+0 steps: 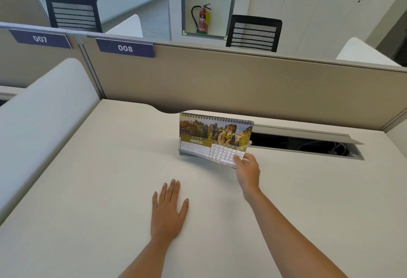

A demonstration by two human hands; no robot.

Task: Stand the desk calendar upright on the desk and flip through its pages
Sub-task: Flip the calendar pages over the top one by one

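Observation:
The spiral-bound desk calendar (214, 138) stands upright on the white desk (99, 167), near its far edge. It shows the MARCH page with a landscape photo of rocks and a bridge. My right hand (247, 167) pinches the lower right corner of the front page, thumb on the date grid, and the corner is lifted slightly off the base. My left hand (168, 210) lies flat on the desk, palm down with fingers spread, below and to the left of the calendar, holding nothing.
An open cable tray slot (306, 144) with its lid raised sits just right of the calendar. A beige partition (242, 84) with label 008 backs the desk. A white side divider (44, 110) rises on the left. Two black chairs and a fire extinguisher stand beyond.

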